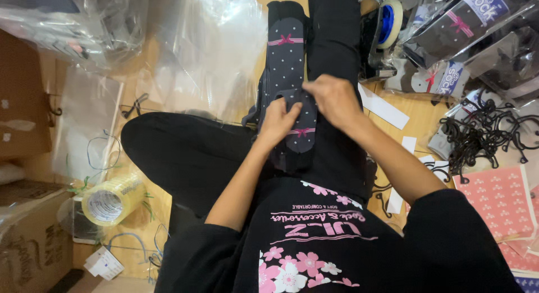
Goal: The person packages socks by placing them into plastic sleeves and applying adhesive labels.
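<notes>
While the dark dotted socks (285, 63) lie along the person's outstretched leg, both hands pinch the cuff end: the left hand (279, 122) closes on the fabric edge, and the right hand (334, 99) grips the fold beside it. Keeping the pink bows aligned and the pair flat looks wise. Black hooks (477, 137) wait to the right, a tape roll (110, 199) to the left.

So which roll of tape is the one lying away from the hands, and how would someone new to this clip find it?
Start at the person's bent leg in black trousers and look to the floor on its outer side, near the cardboard box. There lies the roll of clear tape, on its side, yellowish with a pale core. Unlike the blue-cored tape roll in the dispenser near the packed socks, it lies loose.
</notes>
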